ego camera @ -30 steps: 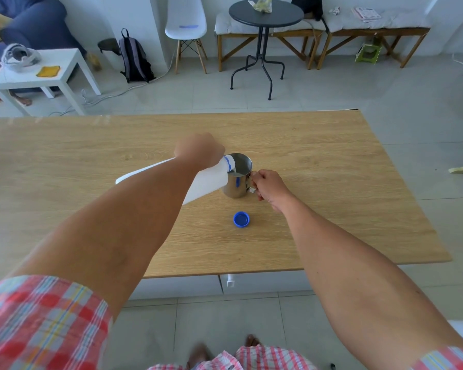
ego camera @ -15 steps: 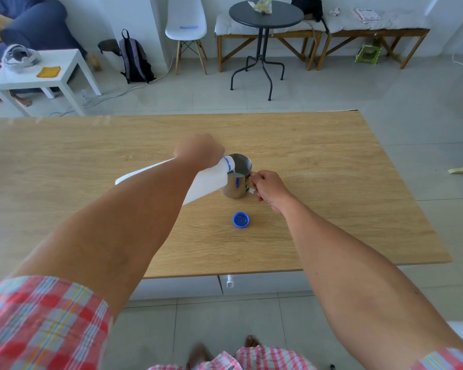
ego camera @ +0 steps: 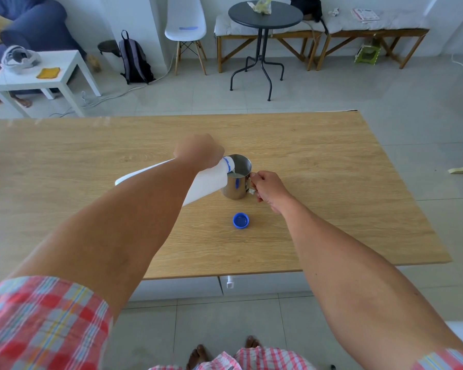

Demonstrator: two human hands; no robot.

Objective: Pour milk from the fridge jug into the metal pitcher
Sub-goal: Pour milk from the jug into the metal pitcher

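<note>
Your left hand (ego camera: 198, 152) grips jug (ego camera: 206, 181), tilted, long axis left-to-right across frame centre, mouth into pitcher (ego camera: 237, 180); your right hand (ego camera: 269, 188) pinches handle.

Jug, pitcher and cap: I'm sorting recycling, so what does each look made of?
Jug: looks like matte white, slightly see-through plastic. Pitcher: polished metal, likely steel, since its wall mirrors the jug's blue ring. Cap: glossy blue plastic, molded rim.
</note>
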